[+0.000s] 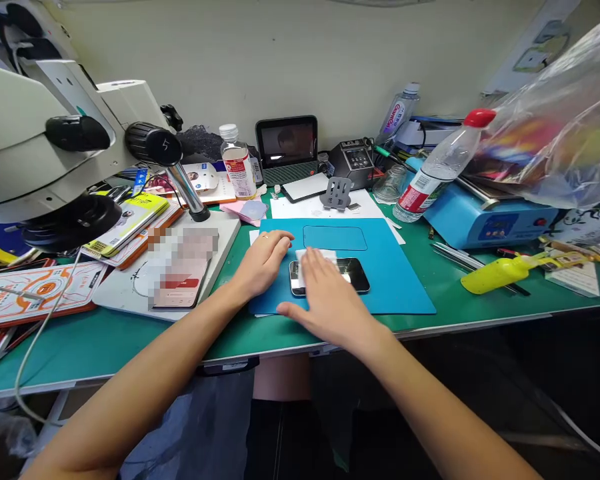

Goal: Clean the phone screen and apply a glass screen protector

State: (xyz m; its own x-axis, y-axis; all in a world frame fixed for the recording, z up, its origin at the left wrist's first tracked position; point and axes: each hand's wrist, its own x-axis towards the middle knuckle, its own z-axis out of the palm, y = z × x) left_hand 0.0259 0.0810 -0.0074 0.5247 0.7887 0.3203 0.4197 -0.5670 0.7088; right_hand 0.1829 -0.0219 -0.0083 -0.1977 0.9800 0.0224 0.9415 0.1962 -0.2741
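Note:
A smartphone (359, 275) with a dark glossy face lies crosswise on the blue mat (400, 287). My right hand (330, 293) presses a white wipe (329, 255) against the phone's left half, fingers close together and stretched out, thumb apart over the mat. Part of the wipe and the phone is hidden beneath those fingers. Just left of the phone, my left hand (266, 261) rests on the mat's left edge with loosely bent fingers and nothing visible in them. A black phone-shaped outline (335, 238) shows on the mat behind the phone.
A microscope (45, 147) overhangs the left side, above a pale base bearing another phone (185, 267). At the back stand a small laptop-like device (287, 150) and a black station (351, 163). To the right are a red-capped bottle (440, 167), blue machine (480, 217) and yellow bottle (495, 273).

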